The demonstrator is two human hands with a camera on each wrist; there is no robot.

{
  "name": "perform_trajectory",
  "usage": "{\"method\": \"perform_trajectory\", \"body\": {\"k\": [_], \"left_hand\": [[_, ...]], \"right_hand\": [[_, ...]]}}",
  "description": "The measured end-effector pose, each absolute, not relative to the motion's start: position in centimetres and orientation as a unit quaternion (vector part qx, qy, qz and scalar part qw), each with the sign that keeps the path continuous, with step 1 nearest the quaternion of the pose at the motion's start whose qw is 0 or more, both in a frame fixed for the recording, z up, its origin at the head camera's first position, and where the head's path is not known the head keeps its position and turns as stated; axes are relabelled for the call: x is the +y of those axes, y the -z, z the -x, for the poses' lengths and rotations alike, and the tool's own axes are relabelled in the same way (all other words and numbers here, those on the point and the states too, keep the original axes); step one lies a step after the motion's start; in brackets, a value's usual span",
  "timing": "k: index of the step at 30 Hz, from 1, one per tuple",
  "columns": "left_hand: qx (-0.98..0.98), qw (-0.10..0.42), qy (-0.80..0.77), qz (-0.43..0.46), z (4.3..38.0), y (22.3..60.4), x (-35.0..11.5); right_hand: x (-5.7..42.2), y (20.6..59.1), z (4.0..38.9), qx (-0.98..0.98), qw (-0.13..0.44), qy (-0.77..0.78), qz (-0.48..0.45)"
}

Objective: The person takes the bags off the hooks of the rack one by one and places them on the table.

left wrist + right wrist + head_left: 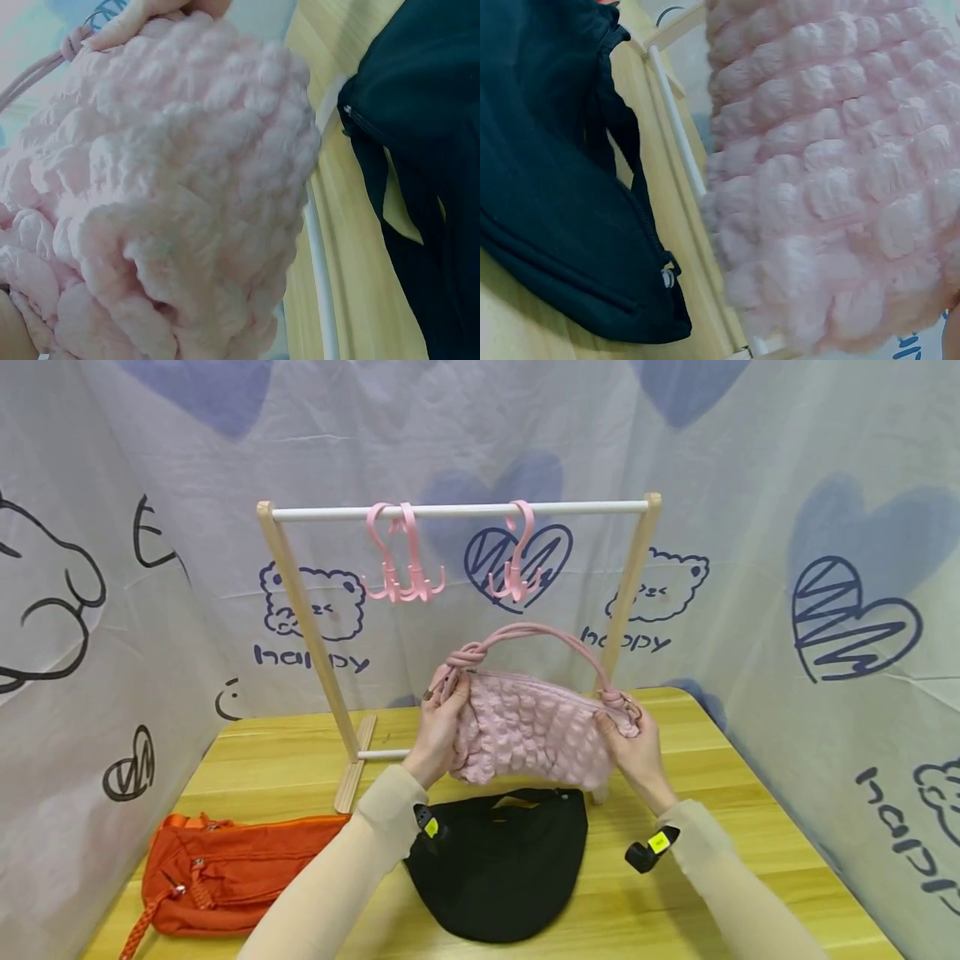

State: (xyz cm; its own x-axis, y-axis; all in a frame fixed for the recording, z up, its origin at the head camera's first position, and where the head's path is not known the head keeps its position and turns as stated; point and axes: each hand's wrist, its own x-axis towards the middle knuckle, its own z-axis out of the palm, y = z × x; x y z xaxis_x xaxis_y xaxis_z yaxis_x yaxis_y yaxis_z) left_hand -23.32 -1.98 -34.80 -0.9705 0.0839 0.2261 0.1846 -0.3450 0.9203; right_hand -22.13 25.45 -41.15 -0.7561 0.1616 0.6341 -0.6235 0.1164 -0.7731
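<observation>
A pink puffy handbag (pixel 536 722) is held up off the table, its knotted strap (pixel 536 628) arching above it. My left hand (pixel 438 727) grips the bag's left end, thumb on the front. At the other end my right hand (pixel 636 752) pinches the corner near the strap's ring. The quilted bag fabric fills much of the left wrist view (pixel 180 172) and the right wrist view (pixel 840 165). Below the bag, a black bag (pixel 502 868) lies on the table. Left of it lies an orange-red bag (pixel 232 868) with zips and a braided strap, partly behind my left forearm.
Behind the handbag stands a rack with wooden posts (pixel 307 627) and a white top bar (pixel 585 508). Three pink hooks hang from the bar, two at the left and one hook (pixel 517 560) right of the middle. Printed cloth surrounds the wooden table (pixel 735 827).
</observation>
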Motion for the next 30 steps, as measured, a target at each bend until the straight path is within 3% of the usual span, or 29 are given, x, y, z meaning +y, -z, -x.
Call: {"method": "perform_trajectory", "body": {"k": [7,13,20,30], "left_hand": [[-0.656,0.049,0.729,0.191,23.6,35.3,-2.5],[-0.71,0.065,0.65,0.263,23.7,36.0,-3.1],[-0.763,0.01,0.58,0.286,23.3,37.2,-3.9],[-0.836,-0.064,0.468,0.28,22.1,39.3,-4.3]], "right_hand": [[25.9,40.1,21.9,-0.686,0.288,-0.659,-0.109],[26.4,38.7,21.8,-0.662,0.284,-0.684,-0.116],[26.9,37.3,21.3,-0.639,0.291,-0.702,-0.12],[27.9,35.7,20.6,-0.706,0.33,-0.612,-0.134]]}}
